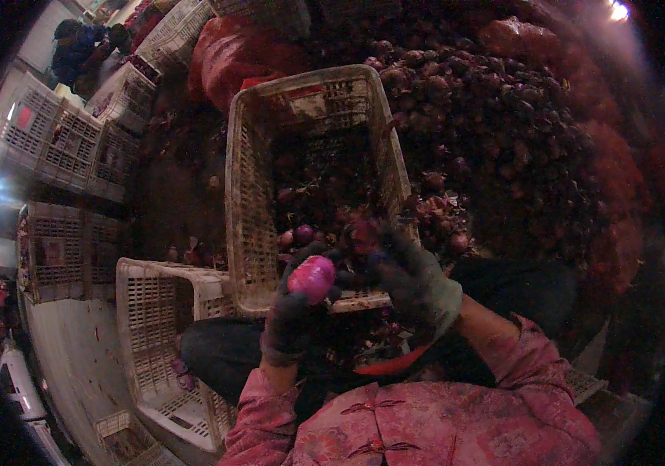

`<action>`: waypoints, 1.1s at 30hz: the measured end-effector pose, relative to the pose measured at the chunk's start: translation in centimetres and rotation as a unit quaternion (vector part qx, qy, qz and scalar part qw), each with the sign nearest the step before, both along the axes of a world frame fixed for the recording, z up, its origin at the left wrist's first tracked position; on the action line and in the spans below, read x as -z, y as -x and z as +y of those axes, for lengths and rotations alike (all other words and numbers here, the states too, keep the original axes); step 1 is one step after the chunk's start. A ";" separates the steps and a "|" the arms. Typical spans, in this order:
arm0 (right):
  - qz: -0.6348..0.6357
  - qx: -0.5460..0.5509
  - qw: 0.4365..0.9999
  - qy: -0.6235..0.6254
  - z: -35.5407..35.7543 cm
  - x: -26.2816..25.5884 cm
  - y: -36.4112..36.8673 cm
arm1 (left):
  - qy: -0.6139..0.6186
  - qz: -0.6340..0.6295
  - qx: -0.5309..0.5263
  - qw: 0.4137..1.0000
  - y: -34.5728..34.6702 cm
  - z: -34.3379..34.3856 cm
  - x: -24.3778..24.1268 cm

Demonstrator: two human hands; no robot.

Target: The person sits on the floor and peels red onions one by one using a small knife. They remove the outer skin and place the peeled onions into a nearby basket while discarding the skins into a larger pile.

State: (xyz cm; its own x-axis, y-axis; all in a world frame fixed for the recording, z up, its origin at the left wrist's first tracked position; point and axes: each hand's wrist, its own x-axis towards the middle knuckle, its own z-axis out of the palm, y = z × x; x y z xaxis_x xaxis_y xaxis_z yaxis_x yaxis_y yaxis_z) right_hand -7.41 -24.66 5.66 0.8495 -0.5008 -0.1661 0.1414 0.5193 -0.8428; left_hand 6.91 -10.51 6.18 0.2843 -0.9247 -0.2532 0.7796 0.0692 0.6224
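My left hand, in a dark glove, holds a bright purple-red onion above the near end of a plastic crate. My right hand wears a glove with a pale green cuff and is blurred over the crate's near right corner. A blurred reddish shape shows by its fingertips; whether the hand grips it cannot be told. Inside the crate, several onions lie near the close end, and the deeper part is dark.
A large heap of red onions spreads beyond the crate to the right. A second crate lies on its side at left. Stacked crates line the far left, near another person. Red mesh sacks stand behind.
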 end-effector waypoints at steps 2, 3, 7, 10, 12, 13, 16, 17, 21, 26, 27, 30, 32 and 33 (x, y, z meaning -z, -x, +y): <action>0.064 -0.018 0.984 -0.167 -0.8 -1.2 -0.1 | 0.002 0.000 -0.010 1.000 -0.4 0.8 -0.8; 0.105 -0.025 0.964 -0.244 -1.2 -2.2 0.2 | 0.010 0.005 -0.007 1.000 -0.5 0.4 -1.0; 0.077 -0.084 0.905 -0.410 1.1 -5.8 0.4 | 0.026 0.027 -0.031 0.999 -0.4 1.5 -0.4; 0.138 -0.014 0.889 -0.436 4.1 -1.3 0.9 | 0.035 0.045 -0.039 0.998 -0.1 2.4 -0.5; 0.164 -0.006 0.868 -0.469 5.5 1.8 2.0 | 0.039 0.056 -0.039 0.997 0.2 2.8 -0.2; 0.132 -0.030 0.859 -0.494 5.6 3.1 3.7 | 0.041 0.056 -0.038 0.997 0.3 3.1 -0.3; 0.081 -0.083 0.850 -0.513 6.6 -0.2 6.8 | 0.051 0.055 -0.041 0.996 0.0 4.0 -0.8; 0.093 -0.081 0.851 -0.510 6.7 -0.6 8.3 | 0.058 0.057 -0.037 0.996 0.2 3.9 -0.9; 0.186 -0.035 0.869 -0.457 7.4 -0.3 12.8 | 0.078 0.060 -0.021 0.995 0.7 3.6 -1.3; 0.311 -0.018 0.950 -0.004 7.4 -5.7 9.5 | 0.081 0.053 -0.011 0.995 1.0 3.6 -1.5; 0.286 -0.056 0.955 0.060 6.9 -5.8 8.9 | 0.079 0.053 -0.009 0.995 1.2 3.4 -1.6; 0.160 -0.138 0.967 0.141 6.1 -5.3 6.4 | 0.072 0.057 -0.004 0.996 1.5 2.9 -1.5; 0.006 -0.156 0.987 0.044 6.7 -4.8 4.0 | 0.061 0.060 -0.013 0.996 1.5 3.1 -1.3; 0.009 -0.149 0.971 0.185 6.3 -5.7 3.0 | 0.057 0.066 -0.019 0.996 1.4 3.3 -1.0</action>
